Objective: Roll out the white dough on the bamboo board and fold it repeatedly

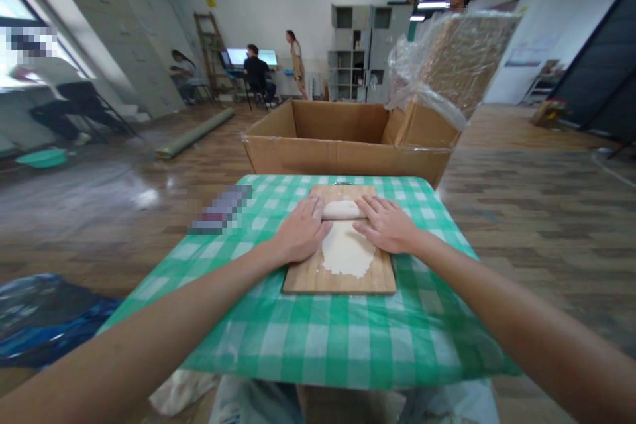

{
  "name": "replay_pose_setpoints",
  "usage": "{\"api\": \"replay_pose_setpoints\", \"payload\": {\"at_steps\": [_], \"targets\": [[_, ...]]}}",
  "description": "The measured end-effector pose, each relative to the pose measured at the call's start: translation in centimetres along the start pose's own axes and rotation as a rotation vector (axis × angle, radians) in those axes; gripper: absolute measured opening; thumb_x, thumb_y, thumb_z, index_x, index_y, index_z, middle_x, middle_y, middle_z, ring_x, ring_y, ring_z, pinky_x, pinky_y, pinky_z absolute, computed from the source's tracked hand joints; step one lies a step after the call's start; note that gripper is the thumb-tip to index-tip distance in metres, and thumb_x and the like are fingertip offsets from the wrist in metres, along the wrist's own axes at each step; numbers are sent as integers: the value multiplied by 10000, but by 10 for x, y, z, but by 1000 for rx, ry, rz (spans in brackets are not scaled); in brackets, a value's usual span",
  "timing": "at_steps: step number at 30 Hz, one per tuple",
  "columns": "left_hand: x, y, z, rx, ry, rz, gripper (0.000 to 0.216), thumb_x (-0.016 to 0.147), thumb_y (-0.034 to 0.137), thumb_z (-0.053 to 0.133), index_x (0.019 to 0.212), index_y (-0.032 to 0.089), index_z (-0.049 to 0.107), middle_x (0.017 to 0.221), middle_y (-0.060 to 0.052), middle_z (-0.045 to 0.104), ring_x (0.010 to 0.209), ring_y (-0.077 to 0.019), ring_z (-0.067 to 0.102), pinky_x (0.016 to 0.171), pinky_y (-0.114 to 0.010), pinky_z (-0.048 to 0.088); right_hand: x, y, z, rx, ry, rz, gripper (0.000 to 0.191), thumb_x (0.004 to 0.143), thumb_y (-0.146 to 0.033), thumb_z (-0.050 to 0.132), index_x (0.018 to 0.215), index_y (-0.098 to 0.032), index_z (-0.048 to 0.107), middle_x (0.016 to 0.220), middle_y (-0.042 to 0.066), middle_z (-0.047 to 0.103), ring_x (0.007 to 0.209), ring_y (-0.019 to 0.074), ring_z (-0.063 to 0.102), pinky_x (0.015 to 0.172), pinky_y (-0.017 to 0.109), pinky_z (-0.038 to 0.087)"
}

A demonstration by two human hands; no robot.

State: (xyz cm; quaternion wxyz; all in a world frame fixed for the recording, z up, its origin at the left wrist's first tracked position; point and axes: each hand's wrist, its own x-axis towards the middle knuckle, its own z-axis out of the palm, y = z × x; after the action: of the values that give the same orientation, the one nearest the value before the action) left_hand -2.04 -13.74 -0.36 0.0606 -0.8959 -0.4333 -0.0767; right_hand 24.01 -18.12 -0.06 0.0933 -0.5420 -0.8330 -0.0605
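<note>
A thin, ragged-edged sheet of pale dough (pixel 348 253) lies on a wooden cutting board (pixel 339 285). At its far side is a thick whitish dough roll (pixel 342 210); I cannot tell whether a rolling pin is inside it. My left hand (pixel 302 230) rests at the roll's left end, fingers stretched forward and thumb towards the sheet. At the right end, my right hand (pixel 386 224) lies with fingers extended over the roll's tip, its thumb above the sheet. Both palms face down, and the roll's ends are partly hidden under the fingers.
A green-checked cloth (pixel 318 338) covers the table. On its left lies a pixelated flat object (pixel 221 209). Just beyond stands a large open cardboard box (pixel 342 156), with a plastic-wrapped panel (pixel 462 63) at its right. Several people are in the room behind.
</note>
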Motion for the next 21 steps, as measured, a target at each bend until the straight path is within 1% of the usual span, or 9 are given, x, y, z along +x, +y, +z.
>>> {"api": "replay_pose_setpoints", "payload": {"at_steps": [3,5,8,11,14,16,19,21], "targets": [[-8,11,-8,7,-3,-37,702,1076,463,259,1546,-38,403,1618,-275,441,1556,-353,361,1283,-466,230,-8,-3,-1,-1,-16,-25,830,1067,-666,176,1636,-89,357,1678,212,381,1529,400,377,1224,566,305],[-4,16,-11,10,16,-58,693,1083,479,244,1506,-25,463,1567,-274,504,1515,-360,419,1260,-465,269,-10,-2,0,-6,-14,-43,851,1063,-677,180,1640,-74,344,1681,220,371,1535,405,364,1229,563,296],[14,16,-12,12,-10,-64,658,1101,472,177,1363,57,615,1453,-238,614,1390,-354,547,1200,-493,347,-3,2,0,-16,-12,-44,841,1064,-679,178,1627,-85,373,1674,217,388,1532,403,370,1223,566,304],[40,8,-8,4,-47,-76,652,1111,461,131,1256,137,678,1386,-187,665,1341,-338,579,1173,-541,368,15,12,2,-12,-8,-36,777,1074,-660,185,1573,-139,471,1644,176,455,1522,369,395,1220,544,323],[64,-3,-3,-14,-52,-89,632,1114,457,132,1277,162,667,1418,-175,644,1375,-330,549,1168,-553,372,39,27,7,30,-22,-80,717,1097,-608,139,1500,-194,564,1581,121,548,1493,298,448,1230,479,330],[77,-11,2,-21,-58,-97,604,1114,468,163,1309,176,654,1451,-174,620,1400,-335,527,1169,-558,369,55,37,12,58,-47,-90,738,1104,-576,86,1495,-191,580,1572,112,562,1499,276,450,1247,459,307],[94,-23,9,-15,-71,-65,551,1111,468,220,1413,223,610,1494,-169,590,1447,-366,478,1178,-597,339,76,50,22,83,-79,-4,777,1093,-605,64,1537,-202,557,1606,102,528,1547,295,387,1268,488,265],[105,-30,15,-10,-84,-51,561,1109,472,223,1467,224,577,1511,-181,578,1446,-385,477,1173,-606,340,87,56,27,83,-88,51,784,1080,-651,81,1537,-232,562,1610,91,524,1549,311,381,1261,515,270]]}}
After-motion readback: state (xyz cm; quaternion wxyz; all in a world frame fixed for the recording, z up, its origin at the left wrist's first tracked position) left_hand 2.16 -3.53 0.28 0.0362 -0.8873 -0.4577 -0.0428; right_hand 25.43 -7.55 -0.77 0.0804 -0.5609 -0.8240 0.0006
